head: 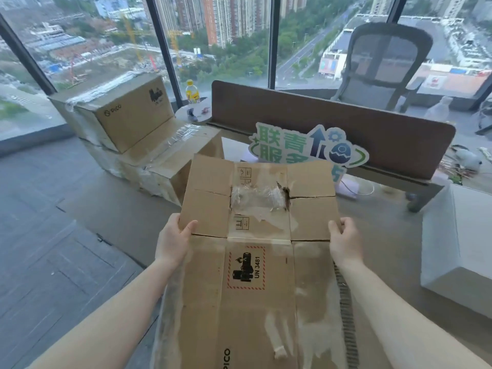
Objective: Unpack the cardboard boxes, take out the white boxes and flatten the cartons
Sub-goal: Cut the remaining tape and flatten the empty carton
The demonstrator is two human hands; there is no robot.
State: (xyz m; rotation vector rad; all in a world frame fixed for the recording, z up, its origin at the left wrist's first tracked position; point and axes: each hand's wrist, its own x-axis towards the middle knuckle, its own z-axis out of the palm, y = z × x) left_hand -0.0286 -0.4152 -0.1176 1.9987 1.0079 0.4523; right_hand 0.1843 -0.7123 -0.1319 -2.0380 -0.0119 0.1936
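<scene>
Left hand (174,239) and right hand (344,239) each grip a side edge of the flattened carton (255,235), held up before the person, with taped cardboard boxes (138,134) stacked on the floor behind.

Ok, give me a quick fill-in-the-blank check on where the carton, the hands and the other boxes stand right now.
1. The left hand and right hand grip the brown cardboard carton by its two opposite ____.
2. The red-bordered label on it reads UN ____.
3. The taped brown box printed PICO sits ____ another taped carton.
4. The yellow bottle stands on a small ____ table.

Missing: sides; 3481; on top of; round
</scene>
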